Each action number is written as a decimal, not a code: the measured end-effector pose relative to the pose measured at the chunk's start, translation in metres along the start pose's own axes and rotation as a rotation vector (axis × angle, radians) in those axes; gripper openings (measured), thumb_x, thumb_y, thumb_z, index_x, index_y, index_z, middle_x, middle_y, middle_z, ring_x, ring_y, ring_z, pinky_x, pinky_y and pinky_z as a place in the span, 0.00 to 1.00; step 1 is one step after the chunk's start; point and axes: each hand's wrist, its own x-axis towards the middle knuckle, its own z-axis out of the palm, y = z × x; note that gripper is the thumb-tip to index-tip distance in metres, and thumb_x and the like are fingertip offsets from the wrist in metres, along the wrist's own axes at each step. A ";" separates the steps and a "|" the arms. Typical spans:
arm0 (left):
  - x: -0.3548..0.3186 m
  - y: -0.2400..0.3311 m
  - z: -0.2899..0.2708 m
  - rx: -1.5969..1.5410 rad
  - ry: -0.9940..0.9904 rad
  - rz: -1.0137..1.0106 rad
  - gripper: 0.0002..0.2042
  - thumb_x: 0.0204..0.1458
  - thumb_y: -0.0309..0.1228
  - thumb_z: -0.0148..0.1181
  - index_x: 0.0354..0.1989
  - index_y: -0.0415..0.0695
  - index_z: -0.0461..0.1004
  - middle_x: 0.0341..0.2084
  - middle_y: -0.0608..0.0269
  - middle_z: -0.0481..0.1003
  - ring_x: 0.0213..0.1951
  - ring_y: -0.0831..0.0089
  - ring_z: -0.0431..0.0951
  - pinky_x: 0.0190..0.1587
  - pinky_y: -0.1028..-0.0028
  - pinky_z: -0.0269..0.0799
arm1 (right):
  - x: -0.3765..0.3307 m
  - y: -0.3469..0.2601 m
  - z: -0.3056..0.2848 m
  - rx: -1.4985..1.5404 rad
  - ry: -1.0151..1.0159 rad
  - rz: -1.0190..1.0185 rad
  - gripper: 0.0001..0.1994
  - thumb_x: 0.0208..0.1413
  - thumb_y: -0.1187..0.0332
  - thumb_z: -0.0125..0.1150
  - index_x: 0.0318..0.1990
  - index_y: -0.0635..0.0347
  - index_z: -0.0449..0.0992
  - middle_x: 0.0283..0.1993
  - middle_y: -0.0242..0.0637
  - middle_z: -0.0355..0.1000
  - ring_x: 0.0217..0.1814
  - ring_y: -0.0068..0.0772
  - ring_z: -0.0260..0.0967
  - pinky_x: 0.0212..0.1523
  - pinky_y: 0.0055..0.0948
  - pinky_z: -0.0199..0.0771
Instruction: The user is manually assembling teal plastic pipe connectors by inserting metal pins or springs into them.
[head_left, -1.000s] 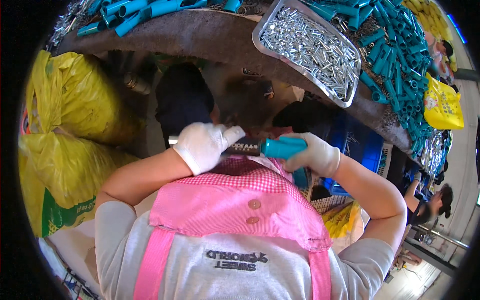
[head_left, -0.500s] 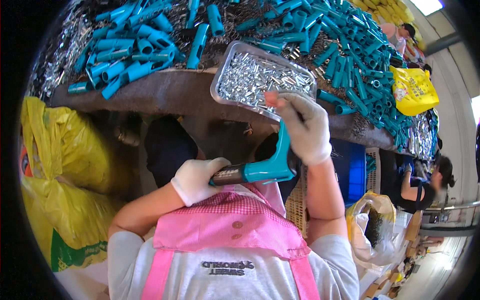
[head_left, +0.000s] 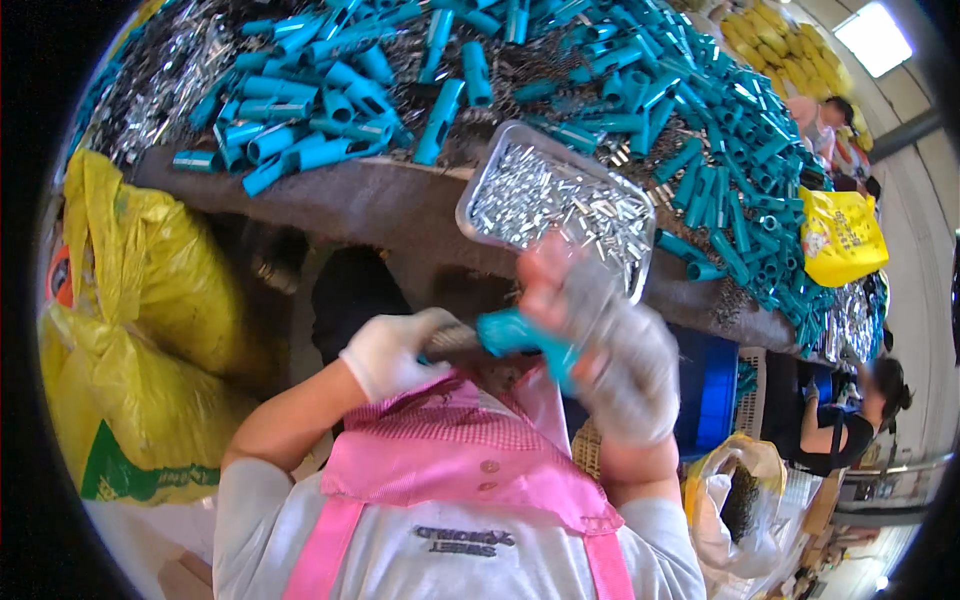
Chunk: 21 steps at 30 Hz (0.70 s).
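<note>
My gloved left hand (head_left: pixel 392 354) is closed round the dark grip of a teal plastic tool (head_left: pixel 508 333), held in front of the pink apron (head_left: pixel 440 440). The tool's kind is unclear. At its teal end is my right hand (head_left: pixel 628 360), in a glove with bare fingertips. Motion smears the right fingers and hides part of the tool, so their hold cannot be made out. Just beyond that hand, a clear tray (head_left: pixel 466 214) holds many small silvery metal pins (head_left: pixel 540 195).
Teal slotted tubes (head_left: pixel 310 110) and thin metal pieces (head_left: pixel 165 90) heap the bench. Yellow sacks (head_left: pixel 150 400) stand at left. On the right are a yellow bag (head_left: pixel 843 238), a blue bin (head_left: pixel 712 385), an open sack (head_left: pixel 705 490) and a seated person (head_left: pixel 850 420).
My right hand has come down and nearer, from beside the tray onto the tool's teal end, and is now blurred. The tool has turned. My left hand keeps its grip; the view has shifted slightly.
</note>
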 end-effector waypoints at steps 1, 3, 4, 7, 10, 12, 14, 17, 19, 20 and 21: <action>-0.002 0.011 0.001 0.057 -0.137 0.120 0.20 0.40 0.34 0.65 0.44 0.47 0.70 0.31 0.51 0.76 0.34 0.53 0.77 0.38 0.65 0.74 | -0.001 0.011 -0.006 -0.156 0.215 0.036 0.16 0.57 0.78 0.47 0.53 0.65 0.71 0.59 0.44 0.67 0.66 0.40 0.58 0.64 0.30 0.53; -0.010 0.017 -0.004 -0.021 -0.056 0.058 0.19 0.40 0.34 0.66 0.42 0.45 0.70 0.31 0.51 0.76 0.34 0.54 0.78 0.38 0.66 0.74 | 0.008 0.051 -0.035 -0.117 0.291 0.247 0.14 0.61 0.76 0.46 0.52 0.69 0.70 0.57 0.43 0.68 0.55 0.29 0.65 0.57 0.28 0.61; -0.011 0.016 -0.008 -0.074 0.091 0.024 0.19 0.40 0.33 0.65 0.42 0.44 0.70 0.30 0.51 0.76 0.34 0.54 0.78 0.37 0.66 0.74 | -0.007 0.052 -0.038 -0.426 0.148 0.081 0.14 0.62 0.73 0.46 0.53 0.71 0.69 0.56 0.42 0.69 0.52 0.25 0.65 0.56 0.26 0.62; 0.006 -0.005 -0.012 0.041 0.158 -0.116 0.16 0.41 0.30 0.64 0.40 0.43 0.71 0.30 0.51 0.76 0.33 0.57 0.79 0.36 0.67 0.73 | 0.001 -0.005 0.012 -0.311 0.180 0.106 0.39 0.58 0.37 0.34 0.56 0.67 0.69 0.57 0.52 0.66 0.66 0.44 0.57 0.68 0.43 0.43; -0.003 0.020 -0.001 0.088 -0.094 0.140 0.19 0.39 0.33 0.67 0.41 0.45 0.71 0.27 0.52 0.75 0.31 0.53 0.77 0.35 0.63 0.73 | 0.012 0.024 -0.021 -0.383 0.281 0.107 0.22 0.65 0.60 0.36 0.57 0.67 0.66 0.59 0.48 0.66 0.65 0.47 0.57 0.66 0.38 0.46; -0.003 0.017 -0.013 0.148 0.030 0.065 0.20 0.38 0.31 0.67 0.42 0.44 0.71 0.30 0.51 0.76 0.33 0.55 0.78 0.36 0.66 0.73 | 0.006 0.052 -0.041 -0.195 0.172 0.184 0.22 0.67 0.62 0.34 0.59 0.70 0.63 0.61 0.48 0.63 0.66 0.43 0.56 0.67 0.36 0.46; 0.003 0.000 -0.020 0.049 0.184 -0.138 0.19 0.39 0.30 0.65 0.42 0.44 0.71 0.32 0.50 0.76 0.35 0.55 0.78 0.37 0.66 0.74 | -0.013 0.040 -0.020 -0.018 0.109 0.083 0.31 0.65 0.49 0.33 0.60 0.70 0.62 0.63 0.48 0.61 0.69 0.41 0.52 0.68 0.36 0.39; 0.009 0.008 0.000 0.241 -0.006 0.012 0.19 0.40 0.33 0.65 0.43 0.46 0.69 0.28 0.52 0.75 0.33 0.54 0.77 0.35 0.64 0.73 | 0.015 0.015 -0.015 -0.606 0.186 -0.131 0.24 0.58 0.67 0.43 0.62 0.67 0.60 0.65 0.50 0.56 0.70 0.49 0.48 0.69 0.42 0.37; 0.007 0.024 0.001 0.227 -0.087 0.018 0.21 0.39 0.34 0.66 0.43 0.47 0.69 0.28 0.53 0.76 0.32 0.55 0.78 0.35 0.64 0.73 | 0.046 0.041 -0.033 -1.201 0.315 -0.274 0.22 0.54 0.69 0.51 0.58 0.62 0.66 0.59 0.53 0.62 0.62 0.57 0.56 0.62 0.44 0.53; 0.011 0.021 -0.007 0.221 -0.077 0.055 0.21 0.39 0.35 0.65 0.44 0.47 0.69 0.28 0.53 0.76 0.32 0.55 0.78 0.35 0.63 0.73 | 0.038 0.047 -0.039 -0.971 0.147 -0.272 0.23 0.53 0.65 0.54 0.57 0.61 0.67 0.54 0.51 0.66 0.58 0.57 0.60 0.59 0.44 0.58; 0.013 0.015 -0.017 0.216 -0.065 0.093 0.21 0.40 0.36 0.65 0.45 0.48 0.69 0.28 0.53 0.76 0.32 0.55 0.78 0.36 0.62 0.73 | 0.031 0.049 -0.044 -0.737 -0.015 -0.268 0.24 0.52 0.61 0.57 0.56 0.60 0.68 0.49 0.49 0.69 0.53 0.56 0.64 0.55 0.45 0.62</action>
